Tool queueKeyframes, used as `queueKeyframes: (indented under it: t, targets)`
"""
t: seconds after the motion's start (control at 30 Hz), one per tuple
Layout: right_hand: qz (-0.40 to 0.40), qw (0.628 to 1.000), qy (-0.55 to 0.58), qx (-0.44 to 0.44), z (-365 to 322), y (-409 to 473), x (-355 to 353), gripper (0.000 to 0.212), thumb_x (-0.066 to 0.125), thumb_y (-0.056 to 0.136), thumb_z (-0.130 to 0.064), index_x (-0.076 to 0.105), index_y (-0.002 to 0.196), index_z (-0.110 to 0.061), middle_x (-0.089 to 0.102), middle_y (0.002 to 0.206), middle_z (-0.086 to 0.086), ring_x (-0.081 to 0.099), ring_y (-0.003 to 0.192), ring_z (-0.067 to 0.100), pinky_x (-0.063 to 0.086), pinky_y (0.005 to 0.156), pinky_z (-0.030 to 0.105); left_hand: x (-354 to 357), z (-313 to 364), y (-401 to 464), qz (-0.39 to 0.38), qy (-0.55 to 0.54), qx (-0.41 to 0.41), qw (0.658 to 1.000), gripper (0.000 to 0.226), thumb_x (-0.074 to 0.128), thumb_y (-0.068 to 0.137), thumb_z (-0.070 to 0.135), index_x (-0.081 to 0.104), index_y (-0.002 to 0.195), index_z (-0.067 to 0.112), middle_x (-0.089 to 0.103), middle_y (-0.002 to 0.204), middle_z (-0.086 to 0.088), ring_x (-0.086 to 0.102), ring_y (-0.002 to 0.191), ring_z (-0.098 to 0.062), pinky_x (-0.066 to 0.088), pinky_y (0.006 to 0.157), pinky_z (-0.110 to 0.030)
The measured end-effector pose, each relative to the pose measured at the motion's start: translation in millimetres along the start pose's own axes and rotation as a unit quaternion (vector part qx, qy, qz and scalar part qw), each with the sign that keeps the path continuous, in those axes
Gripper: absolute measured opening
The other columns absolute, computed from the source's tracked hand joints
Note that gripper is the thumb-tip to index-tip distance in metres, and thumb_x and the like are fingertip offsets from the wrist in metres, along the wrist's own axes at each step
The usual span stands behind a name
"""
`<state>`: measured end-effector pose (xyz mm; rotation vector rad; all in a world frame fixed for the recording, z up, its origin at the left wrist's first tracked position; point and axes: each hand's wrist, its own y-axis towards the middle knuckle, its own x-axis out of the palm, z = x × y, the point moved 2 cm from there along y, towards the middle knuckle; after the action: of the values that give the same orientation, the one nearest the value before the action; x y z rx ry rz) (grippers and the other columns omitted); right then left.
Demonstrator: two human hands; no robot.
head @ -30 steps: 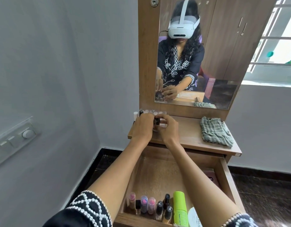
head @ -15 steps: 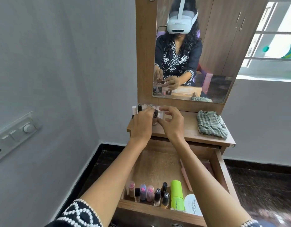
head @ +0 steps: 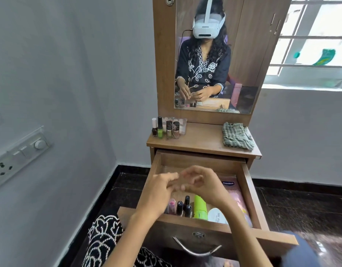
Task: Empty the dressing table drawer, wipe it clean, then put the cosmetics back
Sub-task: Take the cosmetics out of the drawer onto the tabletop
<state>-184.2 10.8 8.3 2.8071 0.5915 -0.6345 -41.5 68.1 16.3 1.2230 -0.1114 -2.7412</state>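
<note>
Our left hand (head: 158,191) and right hand (head: 201,185) meet, empty, above the open drawer (head: 249,191). Nail polish bottles (head: 166,129) stand at 11 o'clock

Bottles (head: 167,129) stand left, cloth (head: 237,138) right on tabletop (head: 203,140) above open drawer (head: 249,191).

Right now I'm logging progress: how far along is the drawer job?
Early in the emptying. Done: several nail polish bottles stand on the tabletop. In hand: nothing; the left hand and right hand hover empty over the drawer. Left: more bottles, a green tube, a white jar and a pink pouch are in the drawer; the cloth lies unused, so wiping and refilling remain.
</note>
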Motion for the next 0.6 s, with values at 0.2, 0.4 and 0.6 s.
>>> queueKeyframes:
  t: [0.2, 0.4, 0.6]
  targets:
    - [-0.055, 0.993, -0.071, 0.070, 12.1, -30.7, 8.6, 0.037, 0.087, 0.063, -0.020, 0.063, 0.086, -0.036, 0.062, 0.088, -0.010, 0.047, 0.061, 0.002, 0.042, 0.062, 0.011, 6.8, -5.3, -24.0, -0.040, 0.055, -0.039, 0.997, 0.041, 0.066, 0.086, 0.019, 0.059, 0.122, 0.039, 0.044, 0.142, 0.003, 0.047, 0.125, -0.014, 0.035, 0.107, -0.030]
    - [-0.062, 0.981, -0.158, 0.099, 19.2, -33.5, 10.9, 0.038, 0.085, 0.066, -0.024, 0.072, 0.101, -0.024, 0.062, 0.088, -0.010, 0.051, 0.066, -0.002, 0.037, 0.054, 0.001, 8.5, 3.2, -31.2, -0.039, 0.071, -0.058, 0.995, 0.041, 0.071, 0.081, 0.027, 0.060, 0.117, 0.043, 0.052, 0.123, 0.005, 0.050, 0.113, -0.014, 0.040, 0.102, -0.030]
    - [-0.044, 0.977, -0.171, 0.116, 24.5, -31.3, 17.3, 0.030, 0.084, 0.067, -0.023, 0.074, 0.095, -0.023, 0.062, 0.084, -0.008, 0.055, 0.076, 0.008, 0.036, 0.055, 0.004, 5.5, 13.4, -32.6, -0.060, 0.127, -0.034, 0.989, 0.038, 0.058, 0.091, 0.028, 0.053, 0.127, 0.040, 0.050, 0.122, 0.005, 0.030, 0.114, -0.016, 0.025, 0.091, -0.024]
